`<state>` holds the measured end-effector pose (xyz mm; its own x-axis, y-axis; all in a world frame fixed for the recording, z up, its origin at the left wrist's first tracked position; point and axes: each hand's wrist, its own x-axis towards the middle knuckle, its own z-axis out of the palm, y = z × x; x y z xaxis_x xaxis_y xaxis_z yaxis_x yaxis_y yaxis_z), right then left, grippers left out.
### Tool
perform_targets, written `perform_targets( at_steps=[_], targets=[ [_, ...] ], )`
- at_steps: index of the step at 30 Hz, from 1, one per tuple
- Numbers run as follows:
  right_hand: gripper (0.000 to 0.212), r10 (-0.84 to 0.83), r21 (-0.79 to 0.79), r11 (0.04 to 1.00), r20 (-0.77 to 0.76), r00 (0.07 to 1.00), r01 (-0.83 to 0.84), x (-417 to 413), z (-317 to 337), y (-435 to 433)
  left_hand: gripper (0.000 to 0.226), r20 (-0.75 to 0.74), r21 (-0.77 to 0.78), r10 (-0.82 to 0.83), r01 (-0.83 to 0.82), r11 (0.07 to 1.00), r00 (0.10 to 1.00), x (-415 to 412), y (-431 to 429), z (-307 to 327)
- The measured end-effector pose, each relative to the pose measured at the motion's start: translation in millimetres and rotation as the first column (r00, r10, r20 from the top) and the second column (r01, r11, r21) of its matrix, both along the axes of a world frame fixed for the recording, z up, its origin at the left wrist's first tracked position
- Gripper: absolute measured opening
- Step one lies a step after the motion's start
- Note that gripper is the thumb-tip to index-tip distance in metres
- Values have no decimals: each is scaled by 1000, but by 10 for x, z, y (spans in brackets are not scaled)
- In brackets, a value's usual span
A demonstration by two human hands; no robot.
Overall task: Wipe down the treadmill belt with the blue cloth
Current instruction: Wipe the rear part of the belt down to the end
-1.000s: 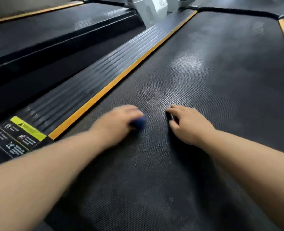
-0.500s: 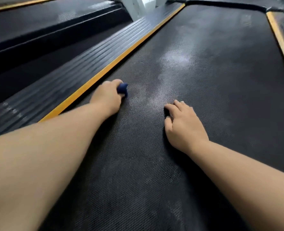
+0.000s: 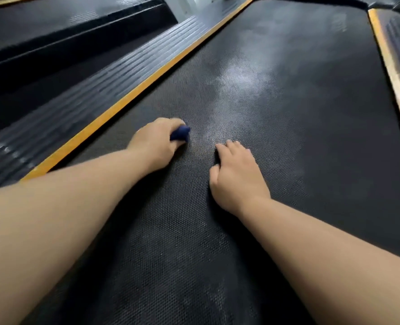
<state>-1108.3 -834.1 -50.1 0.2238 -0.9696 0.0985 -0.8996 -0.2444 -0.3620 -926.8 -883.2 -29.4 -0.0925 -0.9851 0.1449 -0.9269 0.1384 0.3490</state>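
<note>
Gripping blue cloth in left hand on treadmill belt | right hand rests fingertips-down, holding nothing | belt black, textured, pale patches ahead | orange-edged rails both sides

no lettering, number or brand mark can be read on the treadmill belt or its ribbed side rail. a faint pale mark near the belt's far end is too blurred to make out.
</note>
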Motion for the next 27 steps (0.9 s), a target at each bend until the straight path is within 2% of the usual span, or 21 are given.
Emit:
perform_targets(
  at_steps=[2,6,8,10,11,13,15,16,18,20,21,24,27],
  targets=[
    [42,-4,-23,1000,-11,1000,4,-9,-1,-13,29,-59,27,-72,73,997,996,-15,406,66],
    [45,6,-81,997,1,1000,-6,8,33,15,43,22,47,-211,210,977,977,-28,1160,99],
    [40,8,-97,995,21,1000,-6,-4,29,53,51,102,16,-156,155,988,982,71,1314,131],
    [40,64,-184,981,33,997,-57,12,67,101,66,178,28,-69,65,998,982,243,1345,221],
    [44,82,-212,975,77,994,-64,67,139,155,76,174,100,-82,65,993,981,326,1352,279],
    [51,133,-163,982,231,964,-97,278,318,298,99,48,236,-139,124,964,989,484,1345,414],
    [53,246,-64,969,304,920,-238,595,411,459,111,-15,238,-91,92,967,996,690,1352,509],
    [53,322,-26,945,240,916,-326,763,411,562,110,38,200,-35,27,979,999,829,1363,531],
    [54,463,-17,886,26,886,-463,998,322,708,99,273,153,109,-155,976,956,1201,1378,495],
    [57,490,-8,868,-133,861,-496,1030,264,745,89,462,196,187,-305,932,867,1614,1460,380],
    [60,448,2,891,-177,876,-454,975,248,744,85,504,236,196,-353,905,841,1796,1534,306],
    [52,231,-52,967,-241,942,-251,797,211,733,71,374,254,237,-345,904,897,2105,1727,129],
    [42,197,-67,975,-174,965,-211,964,187,661,65,388,126,235,-304,944,891,2069,1790,30]
  ],
)
